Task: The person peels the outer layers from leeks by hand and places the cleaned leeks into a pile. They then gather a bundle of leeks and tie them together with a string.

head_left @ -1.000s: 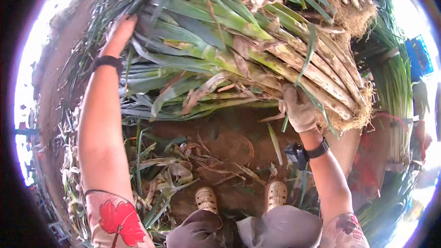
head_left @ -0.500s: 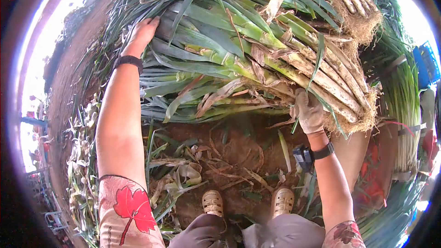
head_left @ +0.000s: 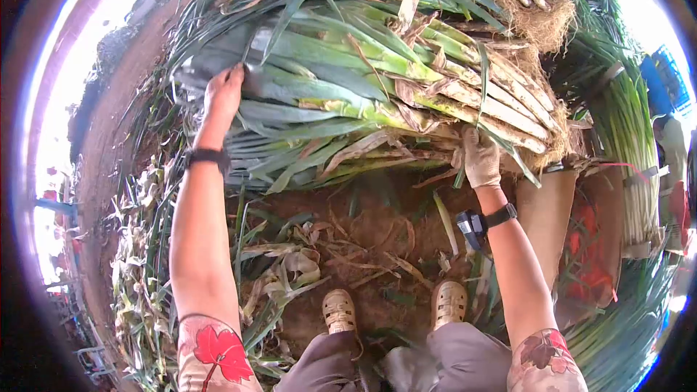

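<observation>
A big bundle of leeks (head_left: pixel 348 91) lies across in front of me, green leaves to the left, dirty white stalks and roots to the right. At the leafy end, my left hand (head_left: pixel 223 98) is closed on the leaves, its fingertips partly sunk among them. A whitish glove covers my right hand (head_left: pixel 479 158), which grips the lower edge of the stalks close to the roots; some fingers are hidden beneath them. Dry brown husks (head_left: pixel 417 105) cling to the stalks.
More leeks with bushy roots (head_left: pixel 534 18) lie behind. At right stand a tied bundle of green onions (head_left: pixel 639 167) and a blue crate (head_left: pixel 666 83). Leaf scraps (head_left: pixel 294 265) litter the soil around my shoes (head_left: pixel 450 303).
The leek bundle has shifted slightly left, its root end most clearly. My left hand has come down a little along the leaves; my right hand stays at the stalks.
</observation>
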### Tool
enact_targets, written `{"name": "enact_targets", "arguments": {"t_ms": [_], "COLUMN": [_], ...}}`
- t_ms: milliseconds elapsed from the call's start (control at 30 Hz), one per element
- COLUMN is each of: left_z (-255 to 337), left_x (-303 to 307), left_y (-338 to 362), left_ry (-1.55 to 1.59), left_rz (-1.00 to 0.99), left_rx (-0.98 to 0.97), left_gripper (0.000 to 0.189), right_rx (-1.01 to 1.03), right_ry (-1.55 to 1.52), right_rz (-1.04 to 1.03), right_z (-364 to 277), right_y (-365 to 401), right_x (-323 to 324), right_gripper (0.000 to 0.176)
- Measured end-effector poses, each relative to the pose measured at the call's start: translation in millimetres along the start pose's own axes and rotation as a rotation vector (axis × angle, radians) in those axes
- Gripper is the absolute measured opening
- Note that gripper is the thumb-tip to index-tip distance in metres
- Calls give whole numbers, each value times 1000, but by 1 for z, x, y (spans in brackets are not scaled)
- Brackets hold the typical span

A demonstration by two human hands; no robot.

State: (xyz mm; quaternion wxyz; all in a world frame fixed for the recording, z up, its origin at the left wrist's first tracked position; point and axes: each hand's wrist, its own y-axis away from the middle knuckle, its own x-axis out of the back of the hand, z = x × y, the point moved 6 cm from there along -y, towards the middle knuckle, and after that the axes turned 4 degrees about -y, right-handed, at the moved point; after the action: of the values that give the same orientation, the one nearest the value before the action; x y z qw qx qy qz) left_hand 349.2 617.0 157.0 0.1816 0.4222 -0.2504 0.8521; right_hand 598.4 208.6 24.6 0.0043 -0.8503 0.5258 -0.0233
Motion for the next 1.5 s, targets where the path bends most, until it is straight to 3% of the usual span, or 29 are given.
{"name": "enact_targets", "arguments": {"t_ms": [33,133,167,200,267,333,400,467,533,600,667,700,733,800,867,900,933,967,1033,1100,1133,1200,1233,1267,1333,1400,1433,1467,1500], "left_z": [-1,2,-10,-24,-45,-66,-78,-97,-93,-141,-146,-156,-167,-154,-125,-119,-123,-104,-74,-40,-53,-71,-83,-98,-107,-79,-78,-88,-127], "left_x": [8,25,26,26,23,27,40,47,48,26,27,27,29,41,57,64,62,66,75,90,81,65,54,30,17,16,19,12,7], "left_y": [19,101,127,155,215,270,324,376,431,495,550,560,568,549,517,500,490,470,432,403,395,383,384,389,399,405,408,418,420], "left_ry": [19,161,194,225,615,765,766,725,584,289,564,594,625,427,215,-172,70,202,598,916,1129,1280,1329,1315,1073,675,406,293,-116], "left_rz": [41,138,127,112,1,61,180,59,-45,-162,-213,-126,-40,-168,-270,-303,-157,-196,7,169,153,185,175,128,57,-4,37,-140,-286], "left_rx": [-25,-57,38,134,403,467,571,549,731,500,945,929,926,709,675,424,501,584,566,701,812,737,726,919,944,606,604,833,539], "left_gripper": [45,42,38,35,26,23,20,19,20,23,25,24,24,18,26,38,44,53,62,73,83,82,79,78,73,67,50,46,45], "right_rx": [-87,-68,-15,300,460,286,267,15,-18,-420,-527,-584,-542,-440,-272,-255,-240,-102,173,389,474,459,349,233,103,115,122,130,26], "right_ry": [30,286,446,828,1179,957,929,797,1034,811,874,906,990,1177,1021,927,833,892,826,707,712,586,442,351,495,769,828,889,882], "right_rz": [-19,45,-12,12,-319,-193,-386,-483,-823,-1051,-1076,-1065,-1083,-1150,-983,-913,-844,-767,-525,-274,-188,-132,-170,-225,-298,-295,-284,-273,-296], "right_z": [14,22,10,-5,-15,1,-4,-5,91,121,102,86,68,38,8,-8,-20,-26,-63,-122,-140,-151,-138,-117,-86,-60,-48,-39,-24], "right_y": [-3,5,19,32,75,121,178,223,258,300,297,291,285,273,253,238,224,210,188,180,176,175,175,177,190,199,206,213,217], "right_x": [4,16,12,6,-21,-9,1,16,41,47,44,43,39,31,26,24,24,29,33,43,48,55,59,61,62,68,73,79,86], "right_gripper": [32,31,24,33,30,26,25,26,31,35,40,42,42,45,46,46,46,45,43,43,44,42,40,41,41,45,46,47,47]}}
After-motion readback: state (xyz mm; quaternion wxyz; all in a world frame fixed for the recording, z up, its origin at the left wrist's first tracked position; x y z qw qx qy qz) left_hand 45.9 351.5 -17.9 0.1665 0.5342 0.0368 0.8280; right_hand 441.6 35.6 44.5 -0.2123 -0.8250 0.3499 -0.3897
